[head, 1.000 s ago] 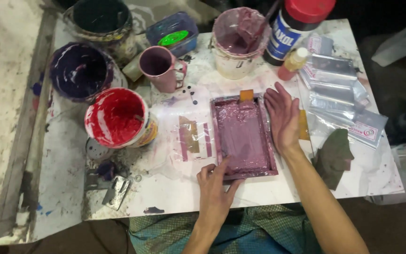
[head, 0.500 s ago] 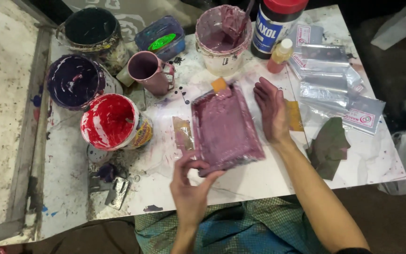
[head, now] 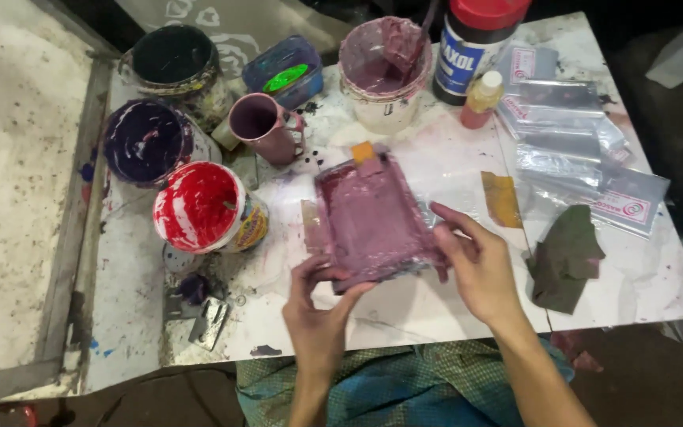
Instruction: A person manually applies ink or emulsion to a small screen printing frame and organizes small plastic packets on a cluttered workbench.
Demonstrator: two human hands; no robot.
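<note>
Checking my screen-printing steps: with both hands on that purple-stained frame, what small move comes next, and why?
Probably lift the frame clear: the left hand holds its near corner and the right hand its right edge, and it already sits tilted over the table.

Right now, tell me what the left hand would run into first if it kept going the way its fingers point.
The left hand points up the table, gripping the near edge of the mauve-stained screen frame. Straight on, past the frame, it would probably meet the white tub of mauve ink; depth is unclear.

One head-worn camera looks steeply down from close above the desk (head: 436, 308), facing twelve o'clock; the hands enter from six o'clock.
</note>
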